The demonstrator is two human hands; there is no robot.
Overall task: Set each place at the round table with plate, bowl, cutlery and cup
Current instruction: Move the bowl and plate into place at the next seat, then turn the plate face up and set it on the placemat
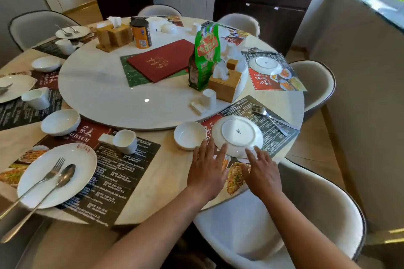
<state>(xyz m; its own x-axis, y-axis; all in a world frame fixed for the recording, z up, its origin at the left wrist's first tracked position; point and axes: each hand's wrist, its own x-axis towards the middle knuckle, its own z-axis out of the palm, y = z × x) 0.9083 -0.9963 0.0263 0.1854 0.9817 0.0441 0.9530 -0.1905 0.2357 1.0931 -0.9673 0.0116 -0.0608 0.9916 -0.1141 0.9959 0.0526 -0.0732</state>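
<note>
Plate [237, 135] lies upside down, touching both hands' outstretched fingertips [223, 148].

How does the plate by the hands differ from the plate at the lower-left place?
The plate by the hands lies upside down, foot ring up; the lower-left plate lies right side up. The first carries nothing; the second carries a fork and spoon. The lower-left looks larger. Both are white, round, on placemats.

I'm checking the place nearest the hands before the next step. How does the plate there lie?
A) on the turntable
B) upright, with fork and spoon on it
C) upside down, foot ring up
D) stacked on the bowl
C: the plate in front of both hands shows its foot ring and maker's mark on top, beside the bowl; a fork lies off to its right.
</note>
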